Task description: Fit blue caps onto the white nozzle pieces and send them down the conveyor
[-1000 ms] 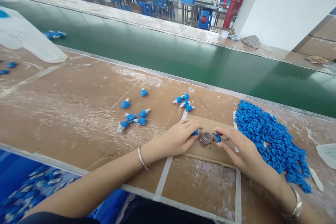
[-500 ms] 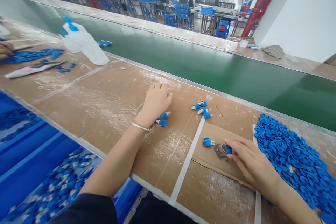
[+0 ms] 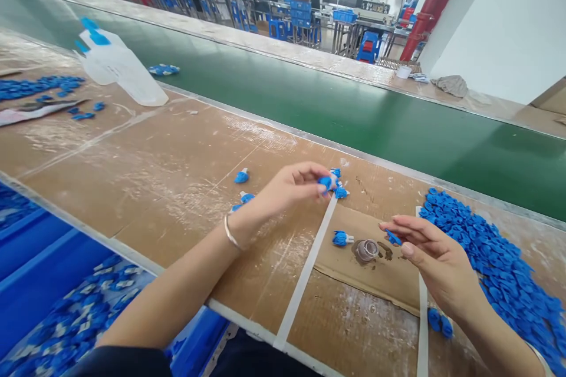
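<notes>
Blue piece (image 3: pixel 326 182) half-hidden by left hand (image 3: pixel 292 188), sliver (image 3: pixel 393 237) in right hand (image 3: pixel 435 253)

Bright blue plastic pieces (image 3: pixel 495 253) lie heaped on the brown table (image 3: pixel 132 153), which shows white smears and a white tape (image 3: pixel 305 271) stripe, beside a dark green conveyor belt (image 3: pixel 354 106) and a red pillar (image 3: pixel 431 6).

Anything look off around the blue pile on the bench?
Two blue parts lie apart from the blue heap, just right of the white tape strip and below the right hand, so they look strayed. A brown stain also marks the cardboard sheet beside the metal cap.
</notes>
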`<state>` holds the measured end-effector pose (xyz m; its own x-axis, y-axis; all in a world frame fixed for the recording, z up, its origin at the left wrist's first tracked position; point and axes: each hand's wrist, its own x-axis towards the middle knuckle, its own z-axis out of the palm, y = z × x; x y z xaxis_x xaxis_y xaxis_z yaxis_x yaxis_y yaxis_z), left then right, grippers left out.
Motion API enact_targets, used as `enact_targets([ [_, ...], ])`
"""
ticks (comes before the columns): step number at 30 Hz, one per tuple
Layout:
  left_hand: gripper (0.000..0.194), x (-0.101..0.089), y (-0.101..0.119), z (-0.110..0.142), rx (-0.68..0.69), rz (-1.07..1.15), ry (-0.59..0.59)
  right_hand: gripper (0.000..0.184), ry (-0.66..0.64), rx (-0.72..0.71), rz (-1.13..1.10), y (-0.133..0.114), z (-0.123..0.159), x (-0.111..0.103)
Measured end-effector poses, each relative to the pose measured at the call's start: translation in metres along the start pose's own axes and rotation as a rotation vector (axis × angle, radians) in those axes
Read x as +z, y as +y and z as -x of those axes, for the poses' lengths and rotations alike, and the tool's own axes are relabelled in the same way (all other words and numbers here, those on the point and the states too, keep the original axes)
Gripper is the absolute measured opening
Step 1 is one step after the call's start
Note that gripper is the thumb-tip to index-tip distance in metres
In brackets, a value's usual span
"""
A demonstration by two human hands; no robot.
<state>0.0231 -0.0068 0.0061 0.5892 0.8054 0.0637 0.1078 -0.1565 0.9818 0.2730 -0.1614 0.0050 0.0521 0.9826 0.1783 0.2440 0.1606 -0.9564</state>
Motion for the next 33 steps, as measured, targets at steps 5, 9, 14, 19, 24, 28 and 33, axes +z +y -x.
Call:
enact_targets([
  [5,0.033,0.062,0.005,0.03,-0.213,0.707,-0.288,0.024,0.012,0.007,-0.206,-0.006,0.0,0.002],
  [9,0.038,0.071,-0.001,0.034,-0.34,0.872,-0.297,0.024,0.028,-0.044,-0.171,-0.009,0.002,0.006],
  [14,0.043,0.071,-0.001,0.038,-0.422,0.857,-0.376,0.025,0.072,-0.135,-0.013,-0.014,0.006,0.014],
  [19,0.054,0.076,0.0,0.043,-0.413,0.862,-0.434,0.032,0.001,-0.245,0.089,-0.02,0.014,0.022],
  [24,0.056,0.08,-0.001,0.045,-0.441,0.831,-0.511,0.042,-0.103,-0.32,0.127,-0.015,0.016,0.023],
  [28,0.058,0.081,0.0,0.046,-0.465,0.86,-0.522,0.045,-0.142,-0.363,0.14,-0.014,0.014,0.023],
  [33,0.056,0.081,0.0,0.047,-0.47,0.889,-0.533,0.042,-0.163,-0.453,0.224,-0.021,0.008,0.023],
])
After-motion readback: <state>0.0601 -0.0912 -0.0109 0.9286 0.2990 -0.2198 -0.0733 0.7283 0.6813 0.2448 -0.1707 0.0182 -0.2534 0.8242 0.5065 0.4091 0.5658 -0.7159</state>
